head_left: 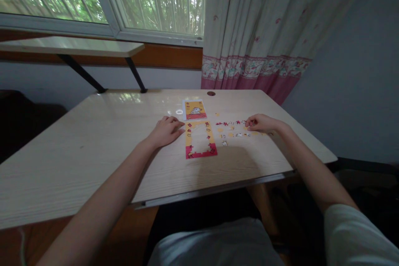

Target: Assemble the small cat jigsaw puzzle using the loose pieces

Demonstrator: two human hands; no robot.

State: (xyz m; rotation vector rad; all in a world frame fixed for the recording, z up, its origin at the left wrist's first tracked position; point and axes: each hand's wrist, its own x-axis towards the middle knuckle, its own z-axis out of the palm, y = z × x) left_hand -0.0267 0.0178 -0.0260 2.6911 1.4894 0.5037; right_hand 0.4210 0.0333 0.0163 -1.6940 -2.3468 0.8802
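a person sits at a pale wooden table (93,149) working a small jigsaw. the puzzle frame (200,139) lies flat near the middle of the table: its yellow and red border is assembled all the way round, while the whole inside is bare, showing table through it. so the edge looks done and the middle is entirely left to fill. just behind the frame lies the reference picture card (195,109), yellow and red with a white figure on it. the loose pieces (232,129) are scattered to the right of the frame, spread in a rough band, none of them joined as far as can be seen; they are too small to count.

the left hand (165,131) rests palm down on the table, its fingers loosely curled and grasping nothing, its fingertips touching or just beside the frame's upper left edge, as if steadying it. the right hand (262,123) sits among the loose pieces at their right end, fingers drawn together toward the thumb; whether it pinches a piece cannot be told at this size.

behind the table are a window (124,0) and a patterned curtain (255,29).
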